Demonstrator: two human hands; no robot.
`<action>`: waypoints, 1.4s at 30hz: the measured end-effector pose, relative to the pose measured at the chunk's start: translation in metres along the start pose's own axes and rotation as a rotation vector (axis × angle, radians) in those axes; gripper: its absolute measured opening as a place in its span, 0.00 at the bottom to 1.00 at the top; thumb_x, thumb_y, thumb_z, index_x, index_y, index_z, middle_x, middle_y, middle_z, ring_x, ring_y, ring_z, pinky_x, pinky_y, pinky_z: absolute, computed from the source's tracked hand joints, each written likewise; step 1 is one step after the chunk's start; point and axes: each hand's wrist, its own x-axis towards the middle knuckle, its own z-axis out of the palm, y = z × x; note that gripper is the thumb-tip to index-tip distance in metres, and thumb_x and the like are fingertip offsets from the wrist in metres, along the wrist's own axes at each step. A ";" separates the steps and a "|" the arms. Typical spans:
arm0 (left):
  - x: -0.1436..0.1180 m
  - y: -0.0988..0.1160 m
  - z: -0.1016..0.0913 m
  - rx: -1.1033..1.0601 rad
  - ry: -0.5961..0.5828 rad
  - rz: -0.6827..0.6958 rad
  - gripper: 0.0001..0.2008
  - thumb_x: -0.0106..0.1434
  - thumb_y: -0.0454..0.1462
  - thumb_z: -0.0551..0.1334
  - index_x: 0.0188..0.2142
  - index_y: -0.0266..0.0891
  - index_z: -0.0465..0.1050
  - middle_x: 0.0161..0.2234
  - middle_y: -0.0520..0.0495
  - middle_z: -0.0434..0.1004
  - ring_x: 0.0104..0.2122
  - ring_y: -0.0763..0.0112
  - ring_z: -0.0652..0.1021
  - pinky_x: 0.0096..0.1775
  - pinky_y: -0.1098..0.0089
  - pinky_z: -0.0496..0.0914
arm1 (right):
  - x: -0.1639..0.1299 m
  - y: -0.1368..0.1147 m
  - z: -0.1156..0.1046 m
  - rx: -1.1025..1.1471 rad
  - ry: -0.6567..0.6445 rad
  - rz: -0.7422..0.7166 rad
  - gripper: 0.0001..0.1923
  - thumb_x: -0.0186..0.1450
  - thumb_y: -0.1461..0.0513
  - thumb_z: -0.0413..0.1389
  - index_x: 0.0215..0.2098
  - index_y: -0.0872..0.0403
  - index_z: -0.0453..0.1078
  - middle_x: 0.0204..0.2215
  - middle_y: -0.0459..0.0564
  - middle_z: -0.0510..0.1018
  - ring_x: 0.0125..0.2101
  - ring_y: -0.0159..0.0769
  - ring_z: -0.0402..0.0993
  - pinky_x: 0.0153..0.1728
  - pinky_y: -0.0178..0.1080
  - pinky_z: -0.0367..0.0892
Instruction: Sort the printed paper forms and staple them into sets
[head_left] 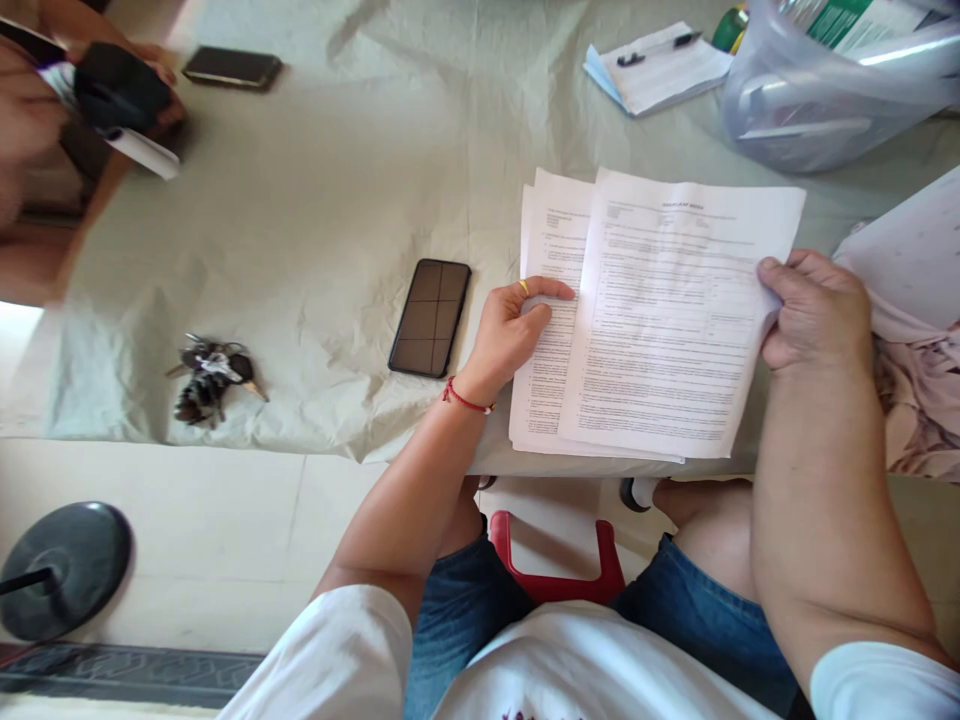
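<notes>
A printed sheet point(675, 330) lies uppermost, over other printed sheets point(546, 400) that stick out at its left. My right hand point(814, 300) grips the right edge of the top sheet, thumb on the front and fingers behind. Over the lower sheets rests my left hand point(517, 325), its index finger stretched to the top sheet's left edge and its thumb apart below. The curled fingers of that hand are mostly hidden. Just left of it, a dark phone point(430, 318) lies face up on the covered table point(322, 220).
A bunch of keys point(216, 378) lies near the table's front left. At the back right are notepapers point(667, 75) with a pen point(660, 48) and a translucent plastic basket point(817, 110). Another phone point(232, 68) lies near another person's hand point(161, 85). Pinkish cloth point(919, 370) is at right.
</notes>
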 end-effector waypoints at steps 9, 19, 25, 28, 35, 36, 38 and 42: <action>0.002 -0.006 -0.001 0.022 -0.008 0.056 0.06 0.64 0.35 0.67 0.38 0.46 0.84 0.26 0.49 0.74 0.26 0.65 0.75 0.28 0.65 0.67 | -0.003 0.000 -0.001 0.015 -0.080 -0.010 0.29 0.35 0.55 0.84 0.28 0.54 0.76 0.28 0.46 0.84 0.28 0.36 0.79 0.29 0.41 0.79; 0.001 -0.006 -0.002 0.008 0.006 0.073 0.06 0.69 0.41 0.69 0.43 0.45 0.83 0.29 0.49 0.78 0.28 0.65 0.77 0.31 0.65 0.70 | -0.010 -0.002 0.009 0.035 -0.086 -0.003 0.30 0.30 0.54 0.84 0.26 0.53 0.78 0.28 0.46 0.85 0.27 0.36 0.78 0.30 0.42 0.79; 0.001 -0.003 -0.002 -0.037 -0.003 0.056 0.10 0.72 0.47 0.69 0.42 0.45 0.81 0.33 0.49 0.80 0.32 0.64 0.80 0.35 0.65 0.72 | -0.013 -0.005 0.014 0.078 -0.142 -0.145 0.26 0.39 0.53 0.83 0.29 0.50 0.78 0.30 0.42 0.84 0.32 0.35 0.78 0.40 0.45 0.81; 0.000 0.000 0.000 -0.074 0.000 0.030 0.15 0.73 0.52 0.67 0.41 0.44 0.79 0.33 0.49 0.79 0.32 0.66 0.78 0.36 0.66 0.71 | -0.012 -0.006 0.015 0.084 -0.162 -0.184 0.27 0.40 0.52 0.84 0.31 0.51 0.77 0.30 0.43 0.81 0.34 0.37 0.79 0.42 0.46 0.80; 0.000 0.002 0.001 -0.040 -0.005 0.048 0.22 0.67 0.57 0.72 0.34 0.43 0.73 0.30 0.50 0.76 0.33 0.67 0.77 0.35 0.67 0.71 | -0.015 -0.004 0.018 0.092 -0.152 -0.168 0.26 0.40 0.53 0.84 0.30 0.52 0.80 0.30 0.44 0.84 0.31 0.33 0.76 0.41 0.41 0.77; 0.001 0.001 0.001 -0.034 -0.009 0.051 0.22 0.67 0.57 0.73 0.33 0.43 0.72 0.30 0.51 0.76 0.33 0.67 0.77 0.36 0.67 0.71 | -0.016 -0.004 0.018 0.078 -0.148 -0.159 0.26 0.39 0.53 0.84 0.30 0.52 0.80 0.30 0.44 0.84 0.31 0.32 0.76 0.40 0.41 0.77; 0.001 0.000 0.001 -0.032 -0.012 0.058 0.23 0.68 0.57 0.72 0.33 0.43 0.71 0.30 0.51 0.75 0.33 0.67 0.77 0.36 0.66 0.71 | -0.018 -0.003 0.020 0.049 -0.137 -0.145 0.27 0.38 0.53 0.84 0.29 0.53 0.79 0.30 0.45 0.85 0.30 0.32 0.77 0.38 0.39 0.76; 0.004 -0.006 0.004 -0.038 0.000 0.062 0.23 0.68 0.55 0.72 0.32 0.44 0.68 0.29 0.50 0.73 0.33 0.66 0.77 0.34 0.66 0.70 | -0.018 0.000 0.021 0.000 -0.134 -0.154 0.29 0.39 0.50 0.85 0.29 0.52 0.78 0.30 0.44 0.85 0.30 0.33 0.77 0.37 0.39 0.77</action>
